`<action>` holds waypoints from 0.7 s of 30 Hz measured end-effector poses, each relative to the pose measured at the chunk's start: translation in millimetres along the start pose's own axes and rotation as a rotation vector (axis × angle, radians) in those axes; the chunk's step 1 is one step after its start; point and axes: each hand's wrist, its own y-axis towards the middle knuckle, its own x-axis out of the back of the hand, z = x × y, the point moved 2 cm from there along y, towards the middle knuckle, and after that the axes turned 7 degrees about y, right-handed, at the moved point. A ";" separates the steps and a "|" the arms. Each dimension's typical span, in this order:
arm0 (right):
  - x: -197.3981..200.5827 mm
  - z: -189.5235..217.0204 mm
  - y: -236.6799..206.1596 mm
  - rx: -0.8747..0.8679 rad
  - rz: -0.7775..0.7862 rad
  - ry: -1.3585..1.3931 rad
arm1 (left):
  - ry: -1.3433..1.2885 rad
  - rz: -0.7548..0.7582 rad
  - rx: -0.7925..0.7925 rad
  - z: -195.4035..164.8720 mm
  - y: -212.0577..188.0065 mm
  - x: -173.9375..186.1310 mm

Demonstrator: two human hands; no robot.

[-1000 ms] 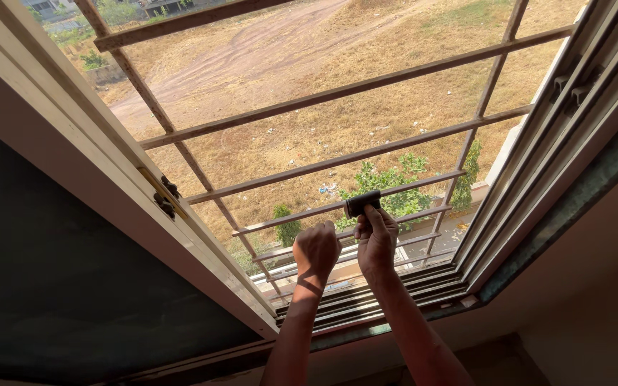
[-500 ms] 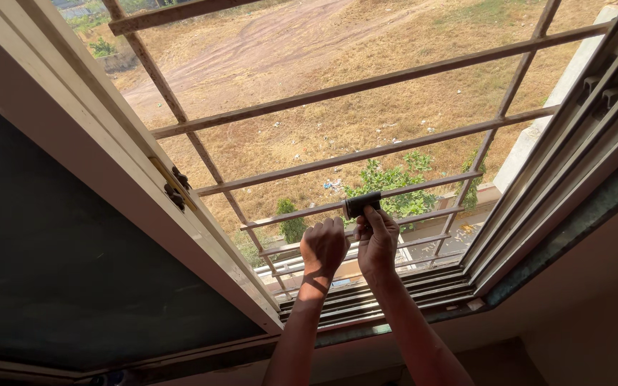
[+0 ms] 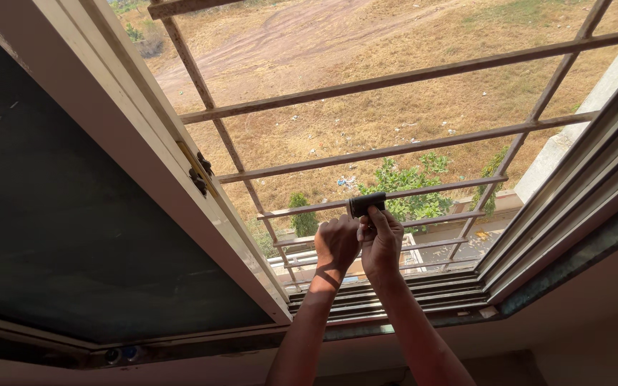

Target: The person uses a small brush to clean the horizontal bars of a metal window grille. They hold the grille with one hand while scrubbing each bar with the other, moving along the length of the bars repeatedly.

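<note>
Reaching out through an open window, a person's right hand (image 3: 382,239) grips a small dark cylindrical object (image 3: 366,204) between fingers and thumb, just beside a rusty brown metal window grille (image 3: 409,151). The left hand (image 3: 336,241) is clenched in a fist, touching the right. A loosened grip could drop the object through the grille to the ground far below.

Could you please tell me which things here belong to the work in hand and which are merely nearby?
In hand:
left hand
right hand
black roll
grille bar

Nearby:
window sash
latch
sill tracks
</note>
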 end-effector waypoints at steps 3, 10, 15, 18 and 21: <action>-1.0 -1.7 -0.5 0.004 -0.020 0.042 | 0.003 0.006 0.004 -0.1 0.4 -0.8; -1.0 -5.1 -2.3 -0.014 -0.026 0.011 | -0.045 -0.023 0.013 0.4 0.3 1.3; 0.2 -7.2 -2.5 -0.025 -0.020 -0.015 | -0.054 -0.058 0.009 1.6 -0.5 1.9; 0.6 -12.3 -5.6 -0.046 -0.013 -0.062 | -0.110 0.040 0.045 4.5 -1.3 -0.4; 2.1 -13.9 -5.1 -0.063 -0.008 -0.060 | -0.145 0.015 0.027 6.0 -0.2 3.3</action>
